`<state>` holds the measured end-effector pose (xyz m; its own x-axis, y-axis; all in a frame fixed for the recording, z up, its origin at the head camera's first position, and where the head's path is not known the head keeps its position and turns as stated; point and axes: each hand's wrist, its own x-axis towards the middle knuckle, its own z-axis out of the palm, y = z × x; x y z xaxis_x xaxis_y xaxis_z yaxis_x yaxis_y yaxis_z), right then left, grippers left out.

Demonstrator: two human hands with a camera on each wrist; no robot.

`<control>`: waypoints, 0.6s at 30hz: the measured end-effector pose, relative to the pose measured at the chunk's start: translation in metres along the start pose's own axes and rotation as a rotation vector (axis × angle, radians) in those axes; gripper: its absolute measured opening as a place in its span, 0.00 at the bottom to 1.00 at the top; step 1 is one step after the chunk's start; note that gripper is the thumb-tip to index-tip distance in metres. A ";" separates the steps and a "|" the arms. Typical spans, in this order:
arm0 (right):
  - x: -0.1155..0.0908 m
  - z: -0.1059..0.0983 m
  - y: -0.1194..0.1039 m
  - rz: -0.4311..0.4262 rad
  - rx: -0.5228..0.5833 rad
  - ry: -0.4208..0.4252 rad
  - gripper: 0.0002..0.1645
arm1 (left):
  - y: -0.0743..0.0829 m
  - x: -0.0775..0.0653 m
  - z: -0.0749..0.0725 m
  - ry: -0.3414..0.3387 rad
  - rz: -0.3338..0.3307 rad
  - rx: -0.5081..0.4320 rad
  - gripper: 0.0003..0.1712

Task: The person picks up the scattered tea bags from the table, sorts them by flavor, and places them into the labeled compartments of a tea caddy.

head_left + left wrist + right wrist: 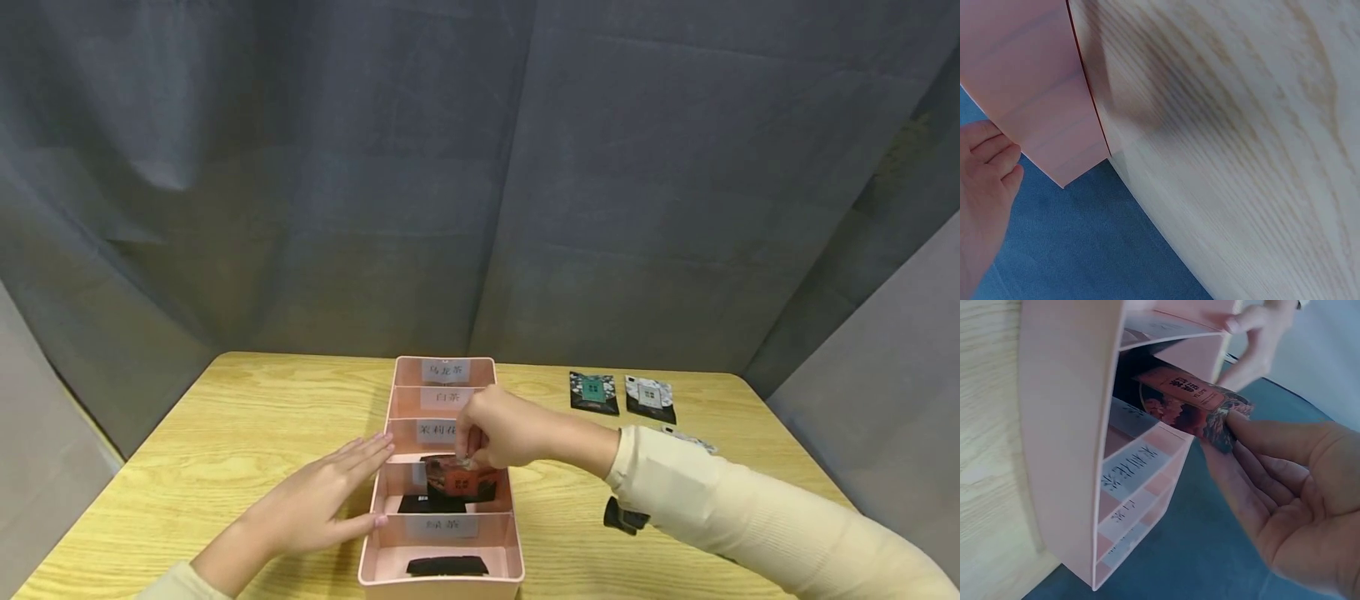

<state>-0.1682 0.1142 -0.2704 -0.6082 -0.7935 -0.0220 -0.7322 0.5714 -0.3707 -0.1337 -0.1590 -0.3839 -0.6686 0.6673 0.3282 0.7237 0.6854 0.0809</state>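
Observation:
A long pink divided box (517, 546) stands on the table, its sections carrying labels with Chinese characters. My right hand (513, 429) pinches the top edge of a red-and-black tea sachet (461, 483) between thumb and fingers. In the right wrist view, the lower end of that sachet (1179, 400) is inside the second section from the front. A dark packet (420, 504) lies beneath it there. My left hand (322, 504) rests along the box's left rim with fingers extended, thumb near the divider. Another black packet (447, 567) lies in the front section.
To the right at the back of the wooden table (247, 417) lie a green-labelled sachet (594, 392) and a white-labelled sachet (650, 398). Another pale sachet (693, 439) is partly hidden by my right sleeve (720, 500). Grey curtains (480, 183) hang behind the table.

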 end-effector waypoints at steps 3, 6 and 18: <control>0.003 0.003 0.000 0.004 -0.010 -0.035 0.08 | 0.000 0.000 -0.001 0.003 -0.001 -0.010 0.42; 0.006 0.005 0.000 -0.003 -0.025 -0.067 0.08 | 0.000 0.001 -0.001 0.005 -0.003 -0.014 0.42; 0.009 0.013 0.006 0.014 -0.029 -0.109 0.09 | -0.001 0.001 0.000 -0.007 -0.004 -0.012 0.42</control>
<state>-0.1740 0.1073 -0.2846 -0.5829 -0.8024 -0.1282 -0.7332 0.5874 -0.3426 -0.1356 -0.1589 -0.3838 -0.6729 0.6662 0.3215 0.7227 0.6847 0.0940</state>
